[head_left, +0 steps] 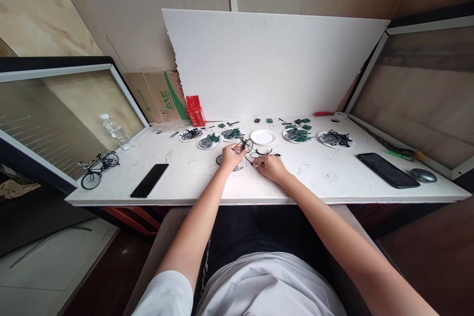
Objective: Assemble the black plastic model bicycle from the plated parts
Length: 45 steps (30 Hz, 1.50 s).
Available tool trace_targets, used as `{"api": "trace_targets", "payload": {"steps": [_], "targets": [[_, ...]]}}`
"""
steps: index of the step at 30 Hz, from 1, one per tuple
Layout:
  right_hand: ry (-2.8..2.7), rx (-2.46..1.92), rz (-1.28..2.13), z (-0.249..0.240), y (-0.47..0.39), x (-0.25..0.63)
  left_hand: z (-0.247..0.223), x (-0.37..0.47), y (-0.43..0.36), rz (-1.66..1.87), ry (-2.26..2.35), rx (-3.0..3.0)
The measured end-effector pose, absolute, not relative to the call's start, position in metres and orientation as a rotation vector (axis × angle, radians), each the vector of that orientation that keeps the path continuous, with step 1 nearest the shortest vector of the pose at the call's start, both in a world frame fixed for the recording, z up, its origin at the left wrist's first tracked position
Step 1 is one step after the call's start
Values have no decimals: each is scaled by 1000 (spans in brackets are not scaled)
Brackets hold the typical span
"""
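Note:
Near the middle of the white table, my left hand (231, 157) is closed on a partly built black model bicycle (243, 146), with a wheel showing at its right. To the right, my right hand (271, 167) has its fingers pinched round a small thin dark part (258, 163). A loose wheel (219, 159) lies just left of my left hand, and small grey-green pieces (237, 169) lie below it. Curved black parts (263, 153) rest on the table above my right hand.
Paper plates of green and black parts (209, 141) (336, 139) flank a bare plate (264, 137). A finished model bicycle (98, 168) and bottle (117, 132) stand left. Phones (150, 180) (388, 170), a mouse-like object (423, 175) and a red box (195, 110) sit around.

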State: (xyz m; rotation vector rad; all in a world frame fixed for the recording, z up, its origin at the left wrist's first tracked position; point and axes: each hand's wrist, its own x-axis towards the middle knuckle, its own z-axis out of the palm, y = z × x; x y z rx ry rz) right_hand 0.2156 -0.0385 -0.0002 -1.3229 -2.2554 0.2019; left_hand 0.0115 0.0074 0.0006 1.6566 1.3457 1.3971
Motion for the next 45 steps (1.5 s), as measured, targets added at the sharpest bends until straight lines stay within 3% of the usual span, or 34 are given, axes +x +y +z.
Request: {"api": "trace_targets", "payload": {"steps": [17, 45], "targets": [[-2261, -1176, 391, 6, -37, 231, 2, 11, 7, 1380, 1341, 1631], [-2301, -1514, 75, 21, -48, 235, -2, 9, 12, 1404, 1296, 1631]]}}
